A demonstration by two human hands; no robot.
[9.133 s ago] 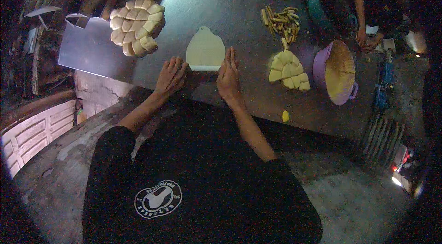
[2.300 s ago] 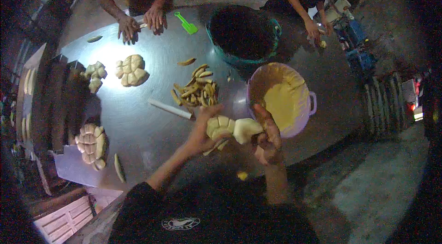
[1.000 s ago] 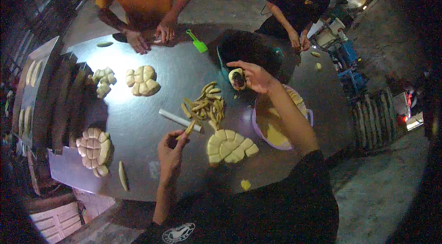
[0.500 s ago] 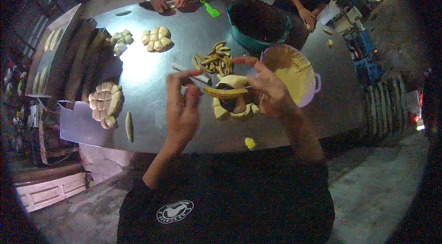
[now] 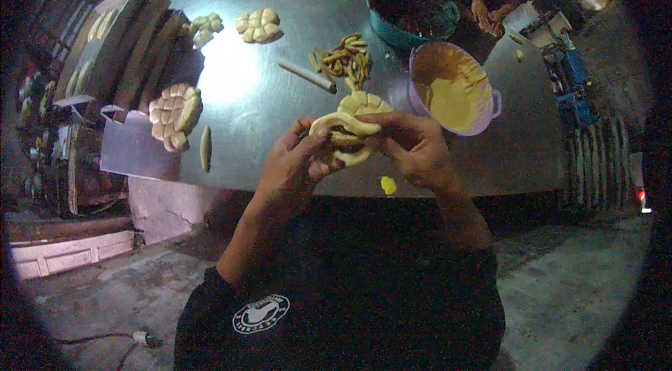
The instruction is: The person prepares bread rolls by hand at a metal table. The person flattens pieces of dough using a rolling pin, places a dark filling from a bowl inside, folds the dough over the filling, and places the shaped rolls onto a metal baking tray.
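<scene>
One broad metal tabletop [image 5: 241,150], teal tub [image 5: 383,29] at the back, purple tub [image 5: 418,96] nearer me; and here, left hand [image 5: 288,161] and right hand [image 5: 423,150] pinch opposite ends of folded dough [image 5: 343,121] above the near side, banana [image 5: 344,139] peeking out!

One shirt [image 5: 364,301], black, below the near edge of the worktop [image 5: 252,133]. Sleeves [image 5: 206,297], two, black, ending about the elbow. Forearms [image 5: 243,238], two, bare. Left hand [image 5: 291,154] and right hand [image 5: 421,150], bare. Emblem [image 5: 261,313], one, on the shirt left of its middle: round in outline, white on black, a ringed border with lettering, a solid white rounded figure at the centre.
</scene>
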